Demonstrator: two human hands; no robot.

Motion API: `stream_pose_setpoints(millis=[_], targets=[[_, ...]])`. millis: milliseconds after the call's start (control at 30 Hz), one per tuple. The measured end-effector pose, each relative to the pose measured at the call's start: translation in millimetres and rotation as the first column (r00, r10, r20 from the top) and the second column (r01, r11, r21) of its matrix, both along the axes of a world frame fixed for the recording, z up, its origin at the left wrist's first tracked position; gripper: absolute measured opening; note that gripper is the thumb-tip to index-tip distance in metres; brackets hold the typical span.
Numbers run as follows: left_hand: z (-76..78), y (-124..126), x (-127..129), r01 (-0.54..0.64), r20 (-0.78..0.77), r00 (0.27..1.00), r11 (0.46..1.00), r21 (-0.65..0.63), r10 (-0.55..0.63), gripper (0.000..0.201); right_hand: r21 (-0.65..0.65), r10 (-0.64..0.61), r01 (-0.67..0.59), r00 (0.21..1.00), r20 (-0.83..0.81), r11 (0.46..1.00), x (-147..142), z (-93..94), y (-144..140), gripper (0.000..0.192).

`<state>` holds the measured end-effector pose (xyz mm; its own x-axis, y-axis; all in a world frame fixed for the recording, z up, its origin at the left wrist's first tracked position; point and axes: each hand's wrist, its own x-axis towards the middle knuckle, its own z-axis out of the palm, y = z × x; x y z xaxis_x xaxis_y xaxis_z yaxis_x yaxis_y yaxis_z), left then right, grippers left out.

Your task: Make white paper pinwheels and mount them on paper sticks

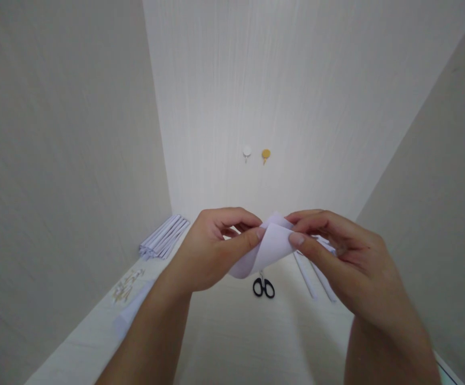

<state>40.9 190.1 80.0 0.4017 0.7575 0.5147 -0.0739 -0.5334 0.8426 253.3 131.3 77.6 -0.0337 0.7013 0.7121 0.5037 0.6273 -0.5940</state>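
Between my two hands a sheet of white paper is curled into a loose cone shape, held above the table. My left hand pinches its left edge between thumb and fingers. On the other side, my right hand grips the upper right part, with the thumb in front and fingers behind. Below the paper, black-handled scissors lie on the table, their blades mostly hidden by the paper. Thin white paper strips or tubes lie partly hidden behind my right hand.
A stack of rolled white paper tubes lies at the left by the wall. Nearer sit a pile of small whitish and tan pieces and more white paper. A white hook and a yellow hook are on the back wall.
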Motion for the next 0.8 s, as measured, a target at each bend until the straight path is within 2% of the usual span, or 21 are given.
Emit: stream_pose_setpoints(millis=[167, 267, 500, 633, 800], targets=[[-1.4, -0.3, 1.9, 0.069, 0.076, 0.995, 0.994, -0.089, -0.063, 0.016, -0.015, -0.049, 0.048, 0.998, -0.046, 0.999, 2.7, -3.0, -0.3, 0.007], [-1.5, -2.5, 2.5, 0.067, 0.080, 0.995, 0.994, -0.086, -0.060, 0.018, -0.001, -0.053, 0.053, 0.997, -0.063, 0.999, 3.6, -4.6, -0.9, 0.008], [-0.7, -6.7, 2.8, -0.033, 0.038, 0.999, 0.999, 0.009, 0.033, 0.031, 0.010, -0.046, 0.047, 0.998, -0.041, 0.999, -0.6, -2.4, -5.7, 0.006], [-0.5, -11.9, 6.4, -0.063, 0.014, 0.998, 0.994, 0.084, 0.062, 0.019, 0.006, -0.065, 0.065, 0.998, 0.001, 0.998, -2.6, 0.9, -8.4, 0.006], [-1.1, -15.6, 7.6, -0.115, 0.031, 0.993, 0.979, 0.167, 0.111, 0.014, 0.023, -0.063, 0.064, 0.997, -0.053, 0.998, -2.8, 0.5, -8.6, 0.004]])
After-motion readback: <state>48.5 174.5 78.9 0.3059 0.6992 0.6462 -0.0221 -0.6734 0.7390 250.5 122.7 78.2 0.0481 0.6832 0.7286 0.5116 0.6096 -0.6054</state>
